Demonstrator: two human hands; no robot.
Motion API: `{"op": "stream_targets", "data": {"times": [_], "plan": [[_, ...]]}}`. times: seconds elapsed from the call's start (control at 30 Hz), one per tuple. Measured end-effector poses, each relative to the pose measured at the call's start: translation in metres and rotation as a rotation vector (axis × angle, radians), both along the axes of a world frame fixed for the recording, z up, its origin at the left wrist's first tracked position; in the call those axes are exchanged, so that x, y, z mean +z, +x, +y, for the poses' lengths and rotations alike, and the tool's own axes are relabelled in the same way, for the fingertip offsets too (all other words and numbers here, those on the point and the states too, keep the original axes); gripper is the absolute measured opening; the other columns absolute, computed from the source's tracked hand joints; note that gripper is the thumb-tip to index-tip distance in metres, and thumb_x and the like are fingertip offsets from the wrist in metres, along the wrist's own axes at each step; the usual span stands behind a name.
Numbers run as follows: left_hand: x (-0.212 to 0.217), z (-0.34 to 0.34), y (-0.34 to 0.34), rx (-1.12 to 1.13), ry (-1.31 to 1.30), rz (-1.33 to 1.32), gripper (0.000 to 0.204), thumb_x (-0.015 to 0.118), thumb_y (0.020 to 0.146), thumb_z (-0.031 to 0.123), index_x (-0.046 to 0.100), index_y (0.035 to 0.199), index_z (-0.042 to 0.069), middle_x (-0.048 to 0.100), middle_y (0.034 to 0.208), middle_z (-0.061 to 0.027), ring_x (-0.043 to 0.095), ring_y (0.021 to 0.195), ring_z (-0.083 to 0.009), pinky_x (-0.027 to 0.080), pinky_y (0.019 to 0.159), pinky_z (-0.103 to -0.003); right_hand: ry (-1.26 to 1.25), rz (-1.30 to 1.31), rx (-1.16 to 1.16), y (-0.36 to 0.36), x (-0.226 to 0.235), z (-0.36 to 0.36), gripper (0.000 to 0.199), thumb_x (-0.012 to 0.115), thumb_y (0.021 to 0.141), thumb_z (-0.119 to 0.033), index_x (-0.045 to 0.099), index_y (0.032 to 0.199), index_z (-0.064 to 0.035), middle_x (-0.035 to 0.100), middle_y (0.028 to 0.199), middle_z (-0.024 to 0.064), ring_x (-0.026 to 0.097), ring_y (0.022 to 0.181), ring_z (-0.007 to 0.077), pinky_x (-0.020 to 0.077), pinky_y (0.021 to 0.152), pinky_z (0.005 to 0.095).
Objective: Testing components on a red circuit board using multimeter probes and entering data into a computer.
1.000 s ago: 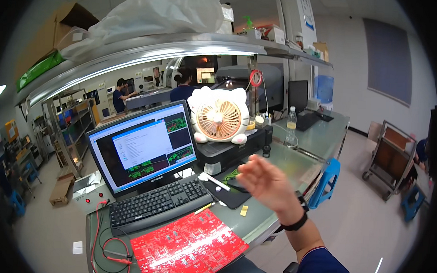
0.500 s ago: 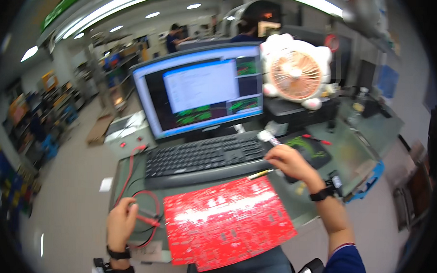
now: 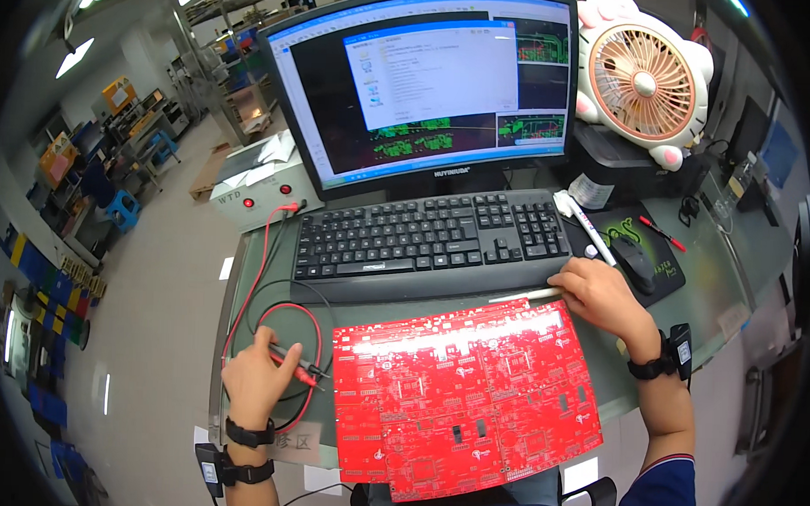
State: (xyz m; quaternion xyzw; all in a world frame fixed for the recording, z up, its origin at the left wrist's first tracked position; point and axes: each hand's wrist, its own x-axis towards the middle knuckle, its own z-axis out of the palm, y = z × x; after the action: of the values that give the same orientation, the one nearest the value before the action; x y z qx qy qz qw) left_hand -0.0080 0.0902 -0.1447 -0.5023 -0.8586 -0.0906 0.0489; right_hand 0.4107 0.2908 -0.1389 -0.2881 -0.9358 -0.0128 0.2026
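A red circuit board (image 3: 465, 398) is laid at the near edge of the desk (image 3: 716, 291), overhanging toward the person, just in front of the keyboard (image 3: 428, 236). Left hand (image 3: 253, 381), at the near-left corner, has fingers closed round test probes (image 3: 298, 367) w/ red and black leads (image 3: 275, 275) looped beside the board's left edge. Right hand (image 3: 604, 296) rests at the board's far-right corner; fingers curled together on a thin white pen-like tool (image 3: 524, 296), tip lying along the board's far edge.

Judged step: board being readied for probing. To do it well, board should be steadied flat w/ right hand, since part hangs off the edge; probe tips kept apart from each other and set on pads only; leads kept off the board so nothing is dragged.

Signs/labels: a pale paper label (image 3: 296, 443) w/ dark characters is stuck at the near-left desk edge, by the left wrist. A grey box (image 3: 260, 185) w/ two red buttons and dark lettering sits at the far-left corner. A white sticker (image 3: 590, 190) is seen on the black unit under the pink fan (image 3: 645, 78), far-right. Black mouse pad (image 3: 637, 239) bears a green logo.
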Motion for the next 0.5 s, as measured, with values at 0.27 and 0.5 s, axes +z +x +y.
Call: {"op": "stream_targets", "data": {"times": [0.27,0.5], "plan": [[-0.006,-0.010,-0.012,0.082,0.027,-0.073,0.056,0.066,0.072,0.028,0.041,0.119,0.008,0.065,0.080,-0.0149,0.064,0.076,-0.0378,0.048,0.066,-0.045,-0.236,0.387,-0.145,0.019,0.016,0.001,0.015,0.063,0.075,0.001,0.051,0.084,-0.0030,0.050,0.074,0.0059,0.056,0.060,0.0177,0.0429,0.054,0.0298],[-0.018,-0.017,-0.031,0.110,0.124,-0.278,0.064,0.066,0.076,0.014,0.035,0.132,0.003,0.057,0.073,-0.0095,0.060,0.069,-0.0277,0.048,0.067,-0.038,-0.617,0.503,-0.277,0.009,0.009,-0.009,0.015,0.059,0.091,-0.017,0.057,0.100,-0.0050,0.058,0.070,0.0063,0.058,0.057,0.0126,0.0455,0.053,0.0259]]}}
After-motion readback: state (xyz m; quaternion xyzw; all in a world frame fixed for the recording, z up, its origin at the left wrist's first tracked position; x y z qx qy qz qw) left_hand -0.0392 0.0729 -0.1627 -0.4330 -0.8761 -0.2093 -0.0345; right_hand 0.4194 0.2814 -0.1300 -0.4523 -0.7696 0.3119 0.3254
